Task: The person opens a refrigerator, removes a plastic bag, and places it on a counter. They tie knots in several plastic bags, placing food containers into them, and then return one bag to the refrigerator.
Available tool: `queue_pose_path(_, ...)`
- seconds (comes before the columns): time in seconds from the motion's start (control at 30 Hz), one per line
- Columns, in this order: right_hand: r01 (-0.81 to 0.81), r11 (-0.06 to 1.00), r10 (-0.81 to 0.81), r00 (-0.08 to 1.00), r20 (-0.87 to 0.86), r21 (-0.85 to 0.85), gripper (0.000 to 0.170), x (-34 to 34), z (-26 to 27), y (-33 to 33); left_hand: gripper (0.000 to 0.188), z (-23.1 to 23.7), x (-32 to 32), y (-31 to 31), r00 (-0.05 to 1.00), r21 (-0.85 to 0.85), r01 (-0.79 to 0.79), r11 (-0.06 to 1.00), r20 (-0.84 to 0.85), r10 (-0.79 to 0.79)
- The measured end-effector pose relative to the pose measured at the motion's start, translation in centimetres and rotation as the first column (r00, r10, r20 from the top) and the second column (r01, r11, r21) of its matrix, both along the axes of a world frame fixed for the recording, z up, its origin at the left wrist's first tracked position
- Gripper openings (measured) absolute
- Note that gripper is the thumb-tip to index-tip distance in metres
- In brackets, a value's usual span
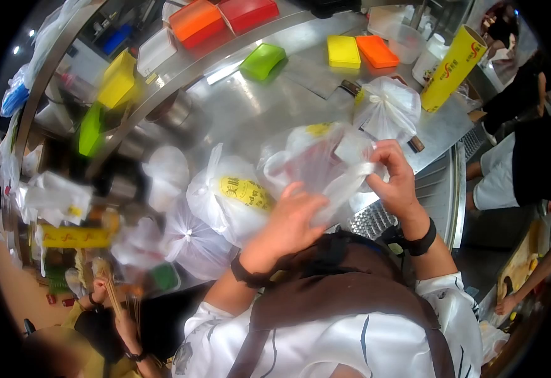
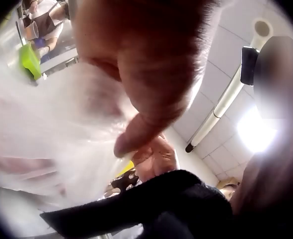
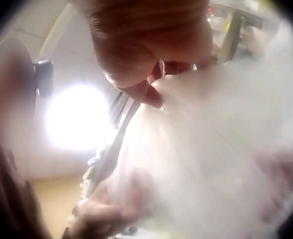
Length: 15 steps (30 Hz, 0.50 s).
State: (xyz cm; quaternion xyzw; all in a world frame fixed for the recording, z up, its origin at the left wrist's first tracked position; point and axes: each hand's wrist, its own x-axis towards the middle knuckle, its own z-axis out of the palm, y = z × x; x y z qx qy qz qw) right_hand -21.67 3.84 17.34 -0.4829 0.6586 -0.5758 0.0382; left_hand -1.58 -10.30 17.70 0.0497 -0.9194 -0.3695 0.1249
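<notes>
A translucent white plastic bag (image 1: 329, 167) stands on the steel counter before the person, with reddish contents showing dimly through it. The right hand (image 1: 394, 179) pinches the bag's rim at its right side, thumb against fingers; the right wrist view shows the film (image 3: 201, 129) drawn up to that thumb. At the near left side the left hand (image 1: 294, 217) holds the film, its thumb (image 2: 131, 137) against it and its other fingers partly veiled behind the plastic. Left of it sits a tied bag with yellow print (image 1: 241, 189).
More tied bags (image 1: 190, 236) crowd the left. At the back right are another knotted bag (image 1: 389, 107), a knife handle (image 1: 351, 87) and a yellow film roll (image 1: 453, 69). Coloured trays (image 1: 263, 61) line the far side. Another person's hands (image 1: 123, 324) hold sticks at lower left.
</notes>
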Motion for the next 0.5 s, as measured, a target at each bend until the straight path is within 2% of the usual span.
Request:
queue_pose_path(0.03,0.004,1.000,-0.004,1.000,-0.002,-0.001,0.023,-0.2,-0.3,0.0,0.023,0.0,0.1,-0.5,1.000,-0.001,0.004,1.000,-0.002,-0.004)
queue_pose_path(0.1,0.160,0.986,-0.144,0.962,0.233,-0.051,0.027,-1.2,-2.1,0.5,0.025,0.1,1.2,-2.4,0.973,0.052,-0.099,0.994,-0.202,0.108)
queue_pose_path(0.13,0.269,0.954,-0.291,0.939,0.186,0.131,0.035,-2.0,-2.9,1.3,0.025,0.5,2.0,-3.2,0.974,0.053,-0.095,0.994,-0.203,0.104)
queue_pose_path(0.17,0.272,0.953,-0.293,0.938,0.185,0.131,0.035,-2.3,-3.1,1.8,0.022,1.0,3.0,-3.9,0.945,0.324,-0.100,0.941,-0.266,0.192)
queue_pose_path(0.2,0.358,0.921,-0.386,0.895,0.224,0.155,0.037,-2.3,-3.0,2.2,0.019,1.5,3.8,-4.2,0.908,0.571,-0.078,0.817,-0.298,0.294)
queue_pose_path(0.23,0.436,0.880,-0.472,0.842,0.262,0.185,0.039,-2.5,-3.1,2.5,0.019,1.8,4.1,-4.2,0.908,0.573,-0.082,0.816,-0.295,0.299)
queue_pose_path(0.27,0.470,0.867,-0.493,0.858,0.147,0.166,0.047,-3.1,-4.1,3.1,0.014,2.1,4.5,-4.1,0.885,0.702,0.001,0.712,-0.331,0.326)
queue_pose_path(0.3,0.466,0.868,-0.490,0.859,0.149,0.173,0.047,-2.3,-3.0,3.0,0.011,2.4,4.8,-4.0,0.860,0.804,0.092,0.588,-0.362,0.361)
queue_pose_path(0.33,0.464,0.886,-0.460,0.882,-0.103,0.012,0.047,-0.9,-0.4,2.8,0.009,3.1,4.7,-3.7,0.852,0.779,0.165,0.605,-0.422,0.310)
queue_pose_path(0.37,0.414,0.899,-0.436,0.829,-0.351,-0.141,0.048,0.6,2.2,2.7,0.009,3.5,4.7,-3.8,0.852,0.782,0.160,0.603,-0.418,0.316)
queue_pose_path(0.4,0.234,0.960,-0.278,0.827,-0.488,-0.151,0.041,2.2,4.4,2.7,0.009,3.9,4.8,-3.9,0.841,0.759,0.238,0.607,-0.474,0.263)
queue_pose_path(0.43,0.050,0.989,-0.123,0.779,-0.615,-0.136,0.034,3.7,5.8,2.3,0.010,4.4,4.9,-3.8,0.822,0.728,0.318,0.607,-0.530,0.206)
queue_pose_path(0.47,-0.214,0.974,0.135,0.814,-0.566,-0.076,0.026,4.6,5.9,1.0,0.014,5.4,4.6,-3.1,0.800,0.733,0.287,0.617,-0.538,0.267)
queue_pose_path(0.5,-0.466,0.884,0.388,0.774,-0.501,-0.036,0.018,5.1,5.6,-0.4,0.014,6.2,4.6,-2.6,0.800,0.732,0.289,0.617,-0.539,0.265)
